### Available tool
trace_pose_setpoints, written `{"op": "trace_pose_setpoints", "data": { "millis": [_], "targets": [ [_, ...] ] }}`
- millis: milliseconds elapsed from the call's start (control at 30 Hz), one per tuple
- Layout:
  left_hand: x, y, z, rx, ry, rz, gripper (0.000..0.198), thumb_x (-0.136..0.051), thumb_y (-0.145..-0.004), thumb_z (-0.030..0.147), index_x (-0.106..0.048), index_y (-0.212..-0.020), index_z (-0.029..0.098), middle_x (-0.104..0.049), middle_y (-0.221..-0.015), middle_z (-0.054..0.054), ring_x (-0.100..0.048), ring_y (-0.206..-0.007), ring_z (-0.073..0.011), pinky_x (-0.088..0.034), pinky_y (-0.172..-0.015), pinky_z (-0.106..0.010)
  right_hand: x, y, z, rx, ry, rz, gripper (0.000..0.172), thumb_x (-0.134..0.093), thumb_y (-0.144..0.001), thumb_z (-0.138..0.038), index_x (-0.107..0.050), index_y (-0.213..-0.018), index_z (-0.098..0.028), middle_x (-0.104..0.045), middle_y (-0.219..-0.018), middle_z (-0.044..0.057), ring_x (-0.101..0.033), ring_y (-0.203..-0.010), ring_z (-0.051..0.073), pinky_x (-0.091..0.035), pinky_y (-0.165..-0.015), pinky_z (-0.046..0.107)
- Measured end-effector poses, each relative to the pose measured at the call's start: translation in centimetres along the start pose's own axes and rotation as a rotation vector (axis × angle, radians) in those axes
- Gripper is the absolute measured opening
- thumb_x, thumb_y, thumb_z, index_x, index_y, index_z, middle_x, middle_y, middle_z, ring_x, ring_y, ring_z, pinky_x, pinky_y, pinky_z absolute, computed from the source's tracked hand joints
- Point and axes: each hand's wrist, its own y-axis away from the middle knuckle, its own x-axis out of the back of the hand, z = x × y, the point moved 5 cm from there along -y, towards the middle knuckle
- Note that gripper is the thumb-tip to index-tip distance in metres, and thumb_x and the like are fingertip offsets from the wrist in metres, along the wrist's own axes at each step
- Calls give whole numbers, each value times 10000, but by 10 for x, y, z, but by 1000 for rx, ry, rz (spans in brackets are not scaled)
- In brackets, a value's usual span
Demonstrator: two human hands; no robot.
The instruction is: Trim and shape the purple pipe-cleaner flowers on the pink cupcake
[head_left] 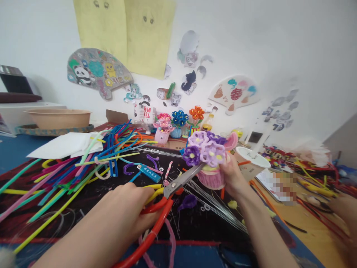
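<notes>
My left hand [136,206] is closed around a pair of scissors [182,179] with red handles. Their metal blades look closed and point up to the right, the tips at the flowers. Yellow parts show beside my fingers; whether they belong to the scissors I cannot tell. My right hand [232,176] grips a small pink pot of pipe-cleaner flowers [211,178] from its right side. Its fuzzy blooms are lilac and purple with yellow centres, and a pink loop sticks out at the right. A pink pipe cleaner [171,242] hangs below the scissors.
Many coloured pipe cleaners [83,175] lie heaped at left beside white paper [61,145]. Thin wires [214,204], a blue glue tube [149,173] and a purple petal piece [187,202] lie on the dark mat. Finished flower pots [161,136] stand behind. Another person's hand [344,212] is at right.
</notes>
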Motion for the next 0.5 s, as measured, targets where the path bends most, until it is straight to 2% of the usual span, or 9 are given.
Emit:
{"op": "trace_pose_setpoints", "data": {
  "millis": [100,300,433,500],
  "targets": [
    [0,-1,-3,-8,-29,-7,267,-460,-858,368,-668,-805,210,-687,-751,-41,-604,-628,-173,-384,-575,-251,0,0,2,-22,-29,20,530,-739,-673,-595,-671,-1025,-204,-716,-999,79,-675,-951,294,-551,-841,400],
    [1,0,-1,0,-29,-31,290,-439,-852,357,-630,-699,202,-648,-664,-7,-523,-555,-133,-323,-518,-233,-4,0,3,-88,-98,-33,487,-641,-757,-612,-686,-1026,-208,-714,-1009,81,-652,-1027,302,-535,-887,412],
    [1,-2,0,22,-18,-34,297,-453,-849,364,-647,-699,198,-662,-680,-22,-563,-581,-152,-345,-520,-227,-5,0,0,-105,-104,-43,436,-626,-785,-576,-691,-1012,-210,-714,-1016,74,-638,-1057,298,-525,-904,410],
    [-1,-2,0,1,13,3,283,-467,-843,373,-672,-746,204,-675,-701,-31,-594,-606,-168,-370,-535,-227,-5,0,0,-119,-103,-37,444,-638,-775,-582,-687,-1017,-212,-715,-1012,70,-637,-1058,296,-522,-906,408]
  ]
}}
